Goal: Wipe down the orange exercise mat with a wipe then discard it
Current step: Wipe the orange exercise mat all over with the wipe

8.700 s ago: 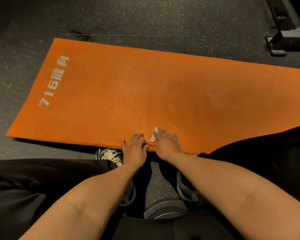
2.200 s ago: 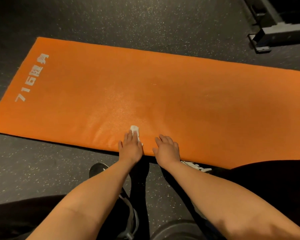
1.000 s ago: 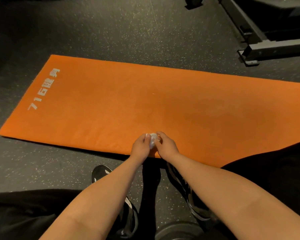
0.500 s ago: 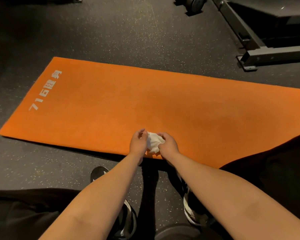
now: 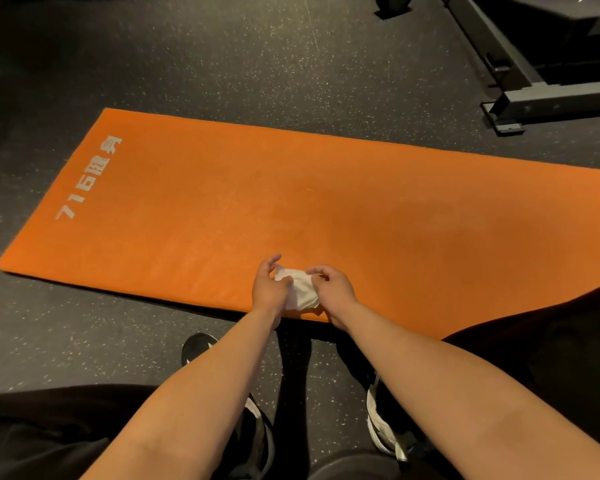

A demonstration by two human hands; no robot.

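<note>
Where we stand in the task: by our judgement the wiping step is in hand, and the wipe is being opened out or refolded between passes; throwing it away comes later.
Wipe: white and crumpled, held between our two hands over the near edge of the mat; we cannot tell whether it touches the mat.
Left hand: fingers curled, pinching the wipe's left side.
Right hand: thumb and fingertips pinching the wipe's right side.
Mat: orange, flat on the dark speckled floor, white lettering at its left end; its right end runs out of view.
Next move: we need a flat face on the wipe, then one hand pressing it down and sweeping across the mat.
Metal frame: on the floor beyond the mat, well apart from us.
</note>
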